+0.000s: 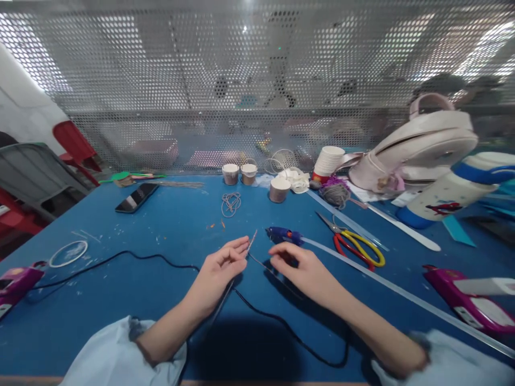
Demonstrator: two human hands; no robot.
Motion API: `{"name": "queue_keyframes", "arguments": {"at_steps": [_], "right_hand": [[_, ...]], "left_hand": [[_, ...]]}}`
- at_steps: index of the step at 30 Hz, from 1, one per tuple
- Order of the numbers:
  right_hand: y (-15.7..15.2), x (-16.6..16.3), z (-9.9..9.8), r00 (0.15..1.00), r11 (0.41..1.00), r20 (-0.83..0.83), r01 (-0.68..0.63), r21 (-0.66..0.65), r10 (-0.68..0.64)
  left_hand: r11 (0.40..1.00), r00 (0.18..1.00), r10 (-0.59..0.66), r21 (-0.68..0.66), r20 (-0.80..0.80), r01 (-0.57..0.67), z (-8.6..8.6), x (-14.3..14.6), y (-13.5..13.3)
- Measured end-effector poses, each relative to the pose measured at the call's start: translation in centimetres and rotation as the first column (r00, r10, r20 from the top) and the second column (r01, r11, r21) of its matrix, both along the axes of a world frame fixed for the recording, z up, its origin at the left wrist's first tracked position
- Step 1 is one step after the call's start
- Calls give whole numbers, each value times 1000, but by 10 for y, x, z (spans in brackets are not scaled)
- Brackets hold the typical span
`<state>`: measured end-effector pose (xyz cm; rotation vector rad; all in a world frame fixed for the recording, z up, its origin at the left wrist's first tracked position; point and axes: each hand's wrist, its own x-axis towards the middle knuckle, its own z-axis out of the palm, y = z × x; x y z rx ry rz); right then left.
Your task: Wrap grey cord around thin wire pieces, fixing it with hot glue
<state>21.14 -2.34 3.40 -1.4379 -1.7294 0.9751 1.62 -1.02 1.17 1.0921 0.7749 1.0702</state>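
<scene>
My left hand (219, 276) is closed in a pinch around a thin stick (252, 241), which slants up past the fingertips and shows again below the hand. From the stick a thin grey string (259, 262) runs across to my right hand (301, 271), whose fingers are curled and pinched on it. Just beyond the right hand lies a blue glue gun (284, 236) with a long translucent rod (386, 281) stretching from it to the right edge. A loose coil of grey string (230, 204) rests farther back.
Scissors (354, 246), a yarn ball (337, 194), stacked paper cups (329, 162), a bottle (446, 195) and a bag (418, 147) occupy the right. Small cups (279, 189) stand behind. Leftward are a phone (137, 197) and white ring (68, 253). A black cable (281, 321) crosses the table.
</scene>
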Motion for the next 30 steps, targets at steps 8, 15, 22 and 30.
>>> {"name": "queue_keyframes", "arguments": {"at_steps": [8,15,22,30], "right_hand": [[32,-28,-41,921,999,-387,-29,19,34],[30,-29,-41,891,1000,-455,-7,-6,3],[28,-25,-45,881,998,-474,14,65,19],[21,-28,-41,767,990,-637,-13,-139,-80]], "left_hand": [[996,996,-16,-88,90,24,-1,0,2],[992,998,-32,-116,57,39,3,4,-1],[983,999,5,-182,37,2,4,4,1],[962,988,75,-251,-133,-106,-4,3,6]]}}
